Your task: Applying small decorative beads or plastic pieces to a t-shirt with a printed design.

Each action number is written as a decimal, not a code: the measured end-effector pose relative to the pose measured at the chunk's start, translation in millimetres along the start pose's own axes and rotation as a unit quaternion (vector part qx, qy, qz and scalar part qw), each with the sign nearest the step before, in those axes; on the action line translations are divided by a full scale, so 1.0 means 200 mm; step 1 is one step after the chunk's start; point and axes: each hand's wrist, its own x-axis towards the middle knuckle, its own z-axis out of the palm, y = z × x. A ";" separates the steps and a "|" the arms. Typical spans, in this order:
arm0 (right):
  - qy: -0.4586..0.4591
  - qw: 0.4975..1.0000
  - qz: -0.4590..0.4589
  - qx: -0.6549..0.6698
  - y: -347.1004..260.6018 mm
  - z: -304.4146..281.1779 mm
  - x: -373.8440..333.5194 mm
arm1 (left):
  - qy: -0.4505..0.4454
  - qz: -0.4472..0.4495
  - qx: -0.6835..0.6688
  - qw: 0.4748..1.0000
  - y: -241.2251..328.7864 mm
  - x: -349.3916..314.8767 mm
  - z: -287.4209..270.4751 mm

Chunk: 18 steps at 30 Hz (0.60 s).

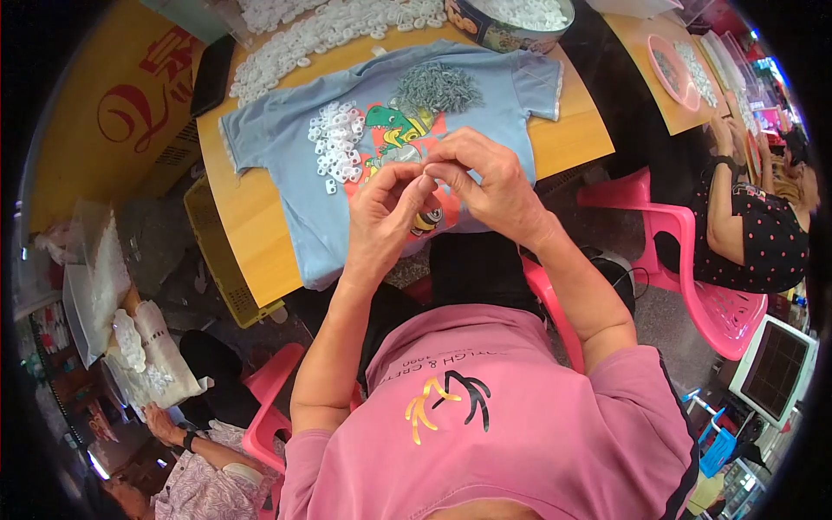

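My left hand (386, 212) and my right hand (494, 178) meet above the near part of a light blue T-shirt (286, 199) spread on the table. Thumbs and fingertips of both are pinched together around something too small to make out. On the shirt, left of my hands, lies a pile of small white plastic pieces (336, 143) with holes. Beyond my hands, a heap of small grey metal-looking parts (438, 87) rests on the cloth. A printed cartoon dinosaur (390, 126) shows between the two piles.
Many white plastic pieces (338, 35) cover the table's far side, beside a round tin (511, 26) of white parts. A dark phone-like slab (213, 76) lies at the left edge. Pink chairs (685, 269) and other people (745, 217) are at both sides.
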 end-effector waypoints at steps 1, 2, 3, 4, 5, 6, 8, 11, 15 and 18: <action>-0.010 0.999 0.025 0.028 0.01 -0.01 0.00 | 0.000 0.000 0.000 1.000 -0.01 0.01 0.00; -0.011 0.999 0.025 0.028 0.03 -0.04 0.00 | 0.003 0.006 0.022 1.000 -0.02 0.01 0.00; -0.005 1.000 0.015 -0.011 0.06 -0.07 0.02 | 0.007 0.013 0.044 0.999 -0.03 0.01 -0.01; 0.001 0.999 0.006 -0.050 0.10 -0.11 0.03 | 0.008 0.013 0.044 0.999 -0.04 0.01 -0.01; 0.000 0.999 0.005 -0.050 0.14 -0.15 0.04 | 0.023 0.010 0.032 0.999 -0.06 0.02 -0.01; 0.022 0.993 0.042 -0.110 0.18 -0.19 0.05 | 0.037 0.006 0.021 0.999 -0.07 0.01 -0.02; 0.043 0.981 0.078 -0.171 0.25 -0.25 0.06 | 0.040 0.025 -0.002 0.999 -0.09 0.01 -0.02; 0.020 0.959 0.090 -0.269 0.31 -0.28 0.07 | 0.042 0.045 -0.032 0.998 -0.10 0.02 -0.02; 0.014 0.945 0.081 -0.316 0.32 -0.27 0.10 | 0.005 0.052 -0.010 0.999 -0.10 0.01 -0.03; 0.015 0.935 0.073 -0.346 0.33 -0.26 0.12 | -0.002 0.046 -0.009 0.999 -0.10 0.01 -0.04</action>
